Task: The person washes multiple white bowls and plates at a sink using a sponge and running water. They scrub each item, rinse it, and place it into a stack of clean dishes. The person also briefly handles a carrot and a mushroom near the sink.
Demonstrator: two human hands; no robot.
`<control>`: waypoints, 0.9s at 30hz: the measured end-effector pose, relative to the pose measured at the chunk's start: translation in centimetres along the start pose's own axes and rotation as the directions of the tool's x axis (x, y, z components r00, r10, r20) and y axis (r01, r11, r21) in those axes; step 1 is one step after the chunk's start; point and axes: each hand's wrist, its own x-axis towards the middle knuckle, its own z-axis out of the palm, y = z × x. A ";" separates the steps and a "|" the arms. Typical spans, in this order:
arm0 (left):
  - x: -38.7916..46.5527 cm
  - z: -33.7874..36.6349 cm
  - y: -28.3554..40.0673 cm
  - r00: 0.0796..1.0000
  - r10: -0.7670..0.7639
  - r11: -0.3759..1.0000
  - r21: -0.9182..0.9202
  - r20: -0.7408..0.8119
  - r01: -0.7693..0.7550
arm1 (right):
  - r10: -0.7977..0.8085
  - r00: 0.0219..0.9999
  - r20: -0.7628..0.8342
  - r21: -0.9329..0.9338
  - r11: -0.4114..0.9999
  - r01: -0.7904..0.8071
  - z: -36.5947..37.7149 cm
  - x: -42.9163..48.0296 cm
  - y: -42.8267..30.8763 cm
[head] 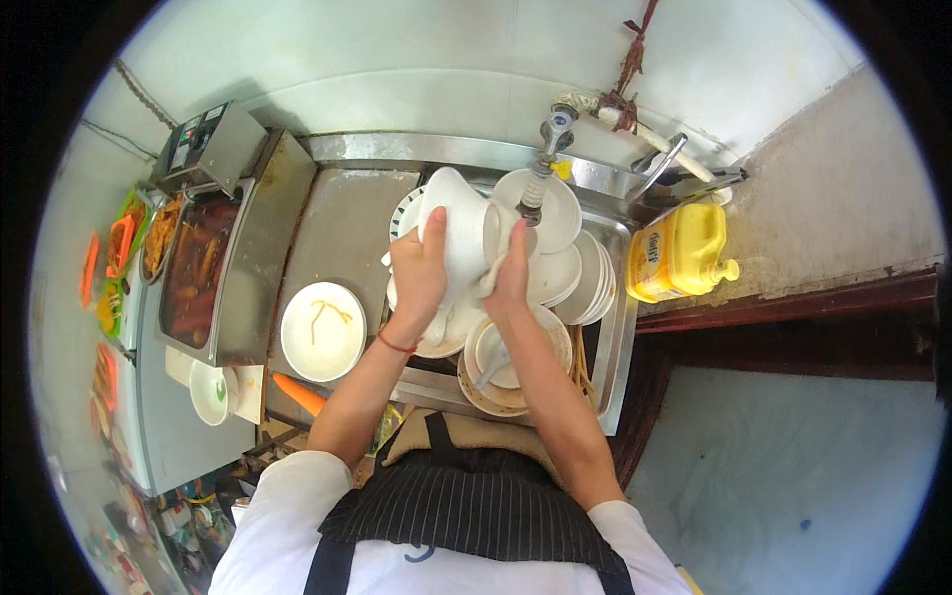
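Note:
Above the steel sink (621,357), a white bowl (462,242) is tipped on its side between my hands. My left hand (420,271) grips its rim side, thumb lying along the outer wall. On the base side, my right hand (510,271) presses a pale cloth (506,234) against the bowl. Below are stacked white plates (587,286), a soiled bowl (554,335) with a smaller bowl and a spoon (492,368) in it, and another spoon (439,325) on a dish. My hands and the bowl hide part of the pile.
A tap (554,141) with a ribbed hose reaches over the sink. To the right stands a yellow detergent jug (677,253). On the left are a bowl with food scraps (323,331), a carrot (297,393), a small bowl (213,392) and a steel heated food pan (204,275) holding dark liquid.

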 end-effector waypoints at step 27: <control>0.9 -1.6 -6.9 0.883 0.373 0.757 0.456 0.285 -0.467 | 0.464 0.776 -0.427 -0.311 0.730 -0.608 -7.1 -2.1 -4.9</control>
